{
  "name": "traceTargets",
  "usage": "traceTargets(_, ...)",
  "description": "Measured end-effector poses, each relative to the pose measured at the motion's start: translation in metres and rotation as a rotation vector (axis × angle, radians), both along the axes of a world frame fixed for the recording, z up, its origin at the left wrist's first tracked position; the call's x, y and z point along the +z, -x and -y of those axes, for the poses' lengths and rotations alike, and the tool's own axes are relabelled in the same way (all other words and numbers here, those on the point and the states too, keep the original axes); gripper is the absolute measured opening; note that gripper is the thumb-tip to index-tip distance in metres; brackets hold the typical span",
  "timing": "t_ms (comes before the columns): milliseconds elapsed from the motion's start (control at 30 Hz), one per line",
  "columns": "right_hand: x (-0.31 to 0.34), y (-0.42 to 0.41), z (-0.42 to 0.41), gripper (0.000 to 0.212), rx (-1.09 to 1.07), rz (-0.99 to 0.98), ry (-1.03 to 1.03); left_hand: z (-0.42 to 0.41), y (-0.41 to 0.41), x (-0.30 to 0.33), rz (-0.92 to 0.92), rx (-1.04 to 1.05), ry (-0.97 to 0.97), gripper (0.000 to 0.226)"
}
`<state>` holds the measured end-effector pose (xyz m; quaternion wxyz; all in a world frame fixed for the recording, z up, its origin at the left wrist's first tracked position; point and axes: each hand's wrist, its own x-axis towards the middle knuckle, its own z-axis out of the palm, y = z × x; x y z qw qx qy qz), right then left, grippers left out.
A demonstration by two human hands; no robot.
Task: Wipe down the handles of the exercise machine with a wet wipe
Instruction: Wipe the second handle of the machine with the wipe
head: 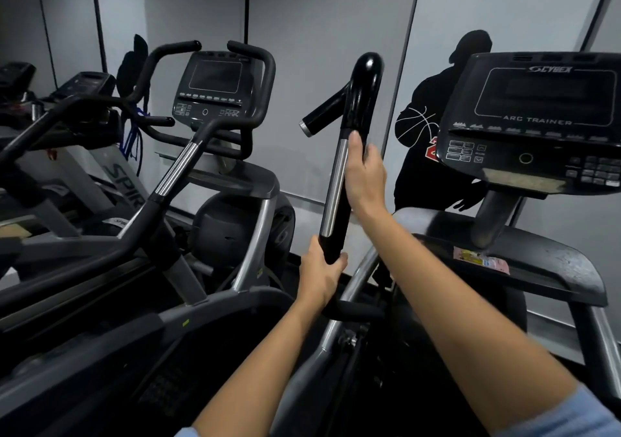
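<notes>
1. Two bare forearms reach up from the bottom edge toward one upright handle (339,181), which stands left of the console (537,124) marked ARC TRAINER.
2. The left hand (319,272) is clenched around the handle's lower black section, below the chrome band.
3. The right hand (364,171) is wrapped around the handle higher up, beside the chrome band and just under the upper black grip; no wipe can be made out in either hand.
4. The handle's long axis runs nearly vertical, leaning slightly right toward its rounded top; one short side grip (324,112) branches off up there, pointing down and left.
5. Left of the handle stands a second machine (215,84) with its own screen and curved bars.
6. Beyond the console, one dark basketball-player figure (423,141) marks the grey wall.
</notes>
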<state>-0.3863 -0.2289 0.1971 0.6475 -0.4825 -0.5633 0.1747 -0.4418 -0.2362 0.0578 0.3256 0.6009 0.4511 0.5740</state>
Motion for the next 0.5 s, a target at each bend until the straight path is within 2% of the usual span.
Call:
traceTargets(67,0.006,0.001,-0.003,0.065,-0.025,0.079,-0.007,0.001,0.0,0.001,-0.02,-0.002,0.006,0.019)
traceTargets(133,-0.021,0.005,0.007,0.075,-0.026,0.152,-0.02,0.001,0.0,0.001,0.037,-0.042,0.013,0.017)
traceTargets(167,-0.04,0.007,0.015,0.075,-0.02,0.169,-0.007,0.001,-0.001,0.001,0.152,-0.107,0.023,0.016)
traceTargets(200,-0.061,0.009,0.022,0.073,-0.011,0.18,0.003,0.002,-0.001,0.0,0.187,-0.134,0.007,0.016)
traceTargets(233,-0.078,0.011,0.031,0.073,0.0,0.2,0.011,0.002,-0.002,0.0,0.208,-0.137,0.008,0.019)
traceTargets(267,-0.09,0.012,0.037,0.072,0.012,0.23,0.014,0.003,0.0,-0.002,0.146,-0.111,-0.017,0.015)
traceTargets(300,-0.095,0.014,0.038,0.071,0.015,0.266,0.007,0.005,0.001,-0.001,0.179,-0.129,-0.006,0.009)
traceTargets(400,-0.07,0.017,0.028,0.068,-0.019,0.376,-0.06,0.003,0.003,-0.005,0.067,-0.095,-0.078,0.02)
traceTargets(467,-0.051,0.011,0.017,0.066,-0.075,0.463,-0.126,0.001,0.003,-0.004,0.067,-0.115,-0.117,0.026)
traceTargets(500,-0.051,0.006,0.015,0.065,-0.086,0.51,-0.156,0.001,0.002,-0.004,0.096,-0.142,-0.116,0.022)
